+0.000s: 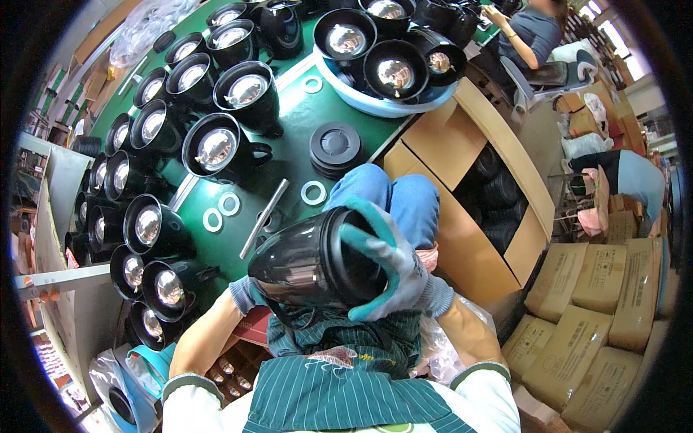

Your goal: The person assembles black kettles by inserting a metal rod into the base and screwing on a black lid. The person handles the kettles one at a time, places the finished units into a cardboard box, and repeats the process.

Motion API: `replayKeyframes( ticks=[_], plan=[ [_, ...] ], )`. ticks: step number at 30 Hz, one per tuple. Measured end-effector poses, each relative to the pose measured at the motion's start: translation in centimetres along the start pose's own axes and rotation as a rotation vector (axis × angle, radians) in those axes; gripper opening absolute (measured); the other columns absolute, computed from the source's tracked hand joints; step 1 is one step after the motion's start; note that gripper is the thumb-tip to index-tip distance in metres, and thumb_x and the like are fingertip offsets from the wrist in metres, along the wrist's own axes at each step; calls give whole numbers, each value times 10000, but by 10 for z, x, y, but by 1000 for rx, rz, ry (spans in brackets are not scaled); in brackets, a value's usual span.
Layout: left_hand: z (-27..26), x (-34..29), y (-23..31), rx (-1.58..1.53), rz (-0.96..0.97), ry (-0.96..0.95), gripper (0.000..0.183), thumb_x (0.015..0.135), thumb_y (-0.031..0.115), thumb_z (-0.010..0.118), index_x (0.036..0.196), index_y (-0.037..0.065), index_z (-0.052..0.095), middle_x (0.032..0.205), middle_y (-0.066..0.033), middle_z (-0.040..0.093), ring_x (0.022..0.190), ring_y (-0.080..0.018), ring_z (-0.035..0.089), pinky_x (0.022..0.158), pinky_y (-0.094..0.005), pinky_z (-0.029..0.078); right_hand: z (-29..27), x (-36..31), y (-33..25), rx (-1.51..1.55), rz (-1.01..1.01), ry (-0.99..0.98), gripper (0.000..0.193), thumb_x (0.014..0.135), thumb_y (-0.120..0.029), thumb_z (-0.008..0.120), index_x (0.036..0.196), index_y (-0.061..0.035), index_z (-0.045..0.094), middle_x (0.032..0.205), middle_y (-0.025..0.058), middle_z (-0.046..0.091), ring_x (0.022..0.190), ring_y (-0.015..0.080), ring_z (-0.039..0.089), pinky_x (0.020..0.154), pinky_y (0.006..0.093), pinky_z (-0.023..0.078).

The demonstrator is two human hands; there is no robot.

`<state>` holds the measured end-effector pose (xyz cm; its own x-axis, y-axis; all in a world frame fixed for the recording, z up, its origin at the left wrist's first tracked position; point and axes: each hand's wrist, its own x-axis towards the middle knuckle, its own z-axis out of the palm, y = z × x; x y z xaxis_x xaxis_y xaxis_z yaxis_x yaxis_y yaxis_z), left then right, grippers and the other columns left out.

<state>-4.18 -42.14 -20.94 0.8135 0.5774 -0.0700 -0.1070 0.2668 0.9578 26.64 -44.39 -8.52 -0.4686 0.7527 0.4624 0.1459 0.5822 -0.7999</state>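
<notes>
From afar I see the right hand [393,268] grasping the wide end of the black jug [292,261], which is tilted between the apron [328,395] and the green table [290,160], while the left hand [247,294] (mostly hidden, so I cannot tell its grip) is at the narrow end.

left grip [254,290] mostly hidden behind the black vessel [291,261], black parts [502,193] partly covered by carton flaps [444,137], seated co-worker [533,37] cut off by the top edge
</notes>
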Motion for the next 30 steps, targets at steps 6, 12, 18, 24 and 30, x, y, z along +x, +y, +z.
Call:
replayKeyframes(
  ticks=[6,12,18,24,30],
  plan=[
    [9,20,89,1211,409,607,323,841,119,737,1152,34,716,1167,-168,737,1013,-316,743,878,-396,601,15,-53,36,655,756,431,728,1014,-296,638,1598,-2,318,1587,116,420,1445,207,427,1226,328,314],
    [-5,27,91,827,179,651,335,793,174,764,1077,-1,731,993,-126,753,909,-221,736,850,-316,573,-17,-50,21,126,422,118,875,1016,-509,590,1629,1,231,1632,227,352,1520,289,340,1233,378,279],
    [12,35,70,649,232,659,261,844,150,726,1041,-21,736,947,-92,745,892,-168,705,849,-296,564,17,-70,31,-183,172,193,1138,829,-657,731,1621,-2,243,1656,244,287,1528,411,292,1251,479,206],
    [4,35,123,1266,606,414,318,795,161,751,1083,27,740,1077,-154,752,942,-294,759,831,-371,607,7,-86,35,-307,441,-138,1222,672,-723,840,1622,-153,324,1622,145,403,1542,389,245,1250,570,121],
    [-5,17,35,90,30,605,270,894,156,729,1113,-2,715,1051,-86,740,961,-149,702,860,-288,574,8,-45,7,-91,86,270,1154,883,-735,606,1640,-5,132,1674,261,209,1541,420,254,1260,484,168]
  ],
)
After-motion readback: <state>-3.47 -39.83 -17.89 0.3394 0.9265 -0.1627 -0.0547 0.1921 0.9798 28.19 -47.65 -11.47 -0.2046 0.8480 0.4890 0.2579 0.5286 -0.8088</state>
